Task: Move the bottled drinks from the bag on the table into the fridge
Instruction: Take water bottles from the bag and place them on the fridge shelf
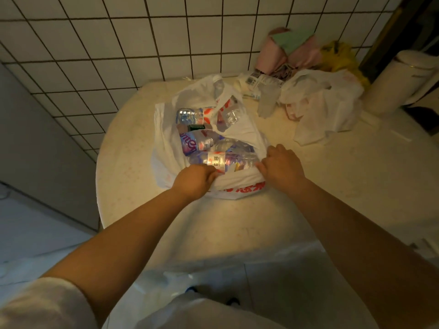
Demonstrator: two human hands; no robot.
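Bottles (215,148) lie on their sides inside the white bag (166,160) on the round worktop (133,186). Your left hand (193,180) and right hand (281,166) each pinch the bag's near rim, one at either side of the opening. A second crumpled bag (323,103) sits beyond.

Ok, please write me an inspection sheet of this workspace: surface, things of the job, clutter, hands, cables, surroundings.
Surface: round pale table, against a tiled wall.
Job's things: white plastic bag lying open on the table; several bottles lie on their sides inside. Fridge: not seen.
Clutter: second white bag, crumpled; clear packaging; pink and green wrapping; yellow bag; cream container at the right edge of the table.
Hands: left hand and right hand each grip the near edge of the bag.
Cables: nothing seen.
Surroundings: pale floor to the left.
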